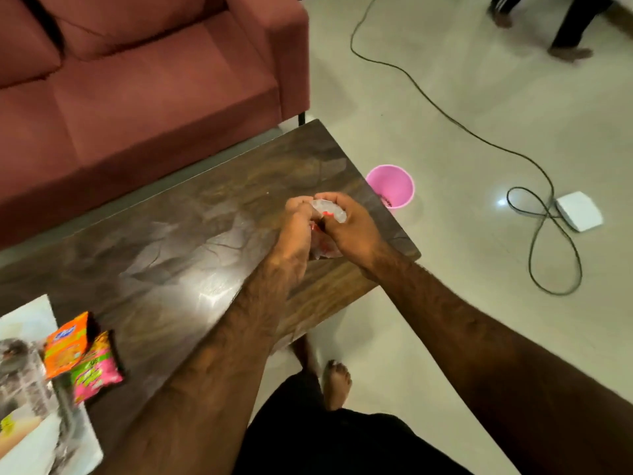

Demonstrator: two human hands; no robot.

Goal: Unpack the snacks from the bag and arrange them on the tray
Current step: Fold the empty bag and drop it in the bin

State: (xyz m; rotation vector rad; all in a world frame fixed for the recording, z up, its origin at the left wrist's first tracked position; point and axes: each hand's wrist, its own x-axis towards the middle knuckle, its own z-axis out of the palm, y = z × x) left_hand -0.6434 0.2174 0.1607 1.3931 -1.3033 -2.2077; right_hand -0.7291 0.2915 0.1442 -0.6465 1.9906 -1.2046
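Both my hands meet over the right end of the dark wooden table (191, 241). My left hand (296, 228) and my right hand (349, 228) are closed on a crumpled clear plastic bag (330, 212) with red print, bunched up between them. At the lower left a pale tray (30, 320) holds an orange snack packet (66, 344) and a pink and green snack packet (96, 368) that overlap each other. A clear wrapped item (24, 378) lies on the tray beside them. What the bag holds is hidden.
A maroon sofa (154, 80) stands behind the table. On the tiled floor to the right are a pink bucket (392, 188), a white box (579, 210) and a long dark cable (534, 214). Another person's legs (568, 32) show at top right. My bare foot (337, 382) stands by the table.
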